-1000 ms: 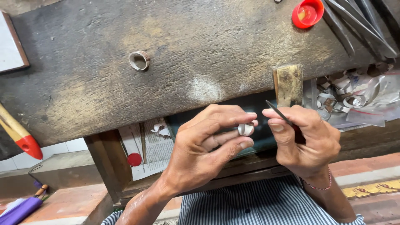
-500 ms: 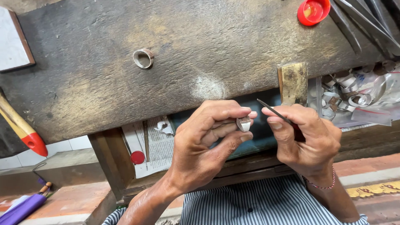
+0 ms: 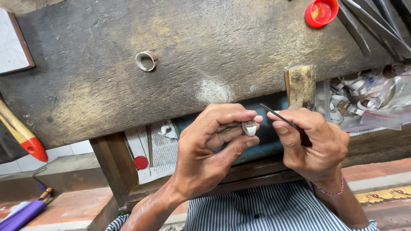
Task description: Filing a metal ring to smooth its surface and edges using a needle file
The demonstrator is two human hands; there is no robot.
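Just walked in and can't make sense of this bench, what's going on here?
A person at a worn wooden workbench pinches a small silver ring in the fingertips of the left hand. The right hand holds a thin dark tool, its tip pointing at the ring. Another ring lies on the bench top, a red cap sits at the far edge, and metal strip scraps are piled to the right.

two rings point(image 3: 146, 60), one red cap point(image 3: 321, 12), two hands point(image 3: 209, 149).
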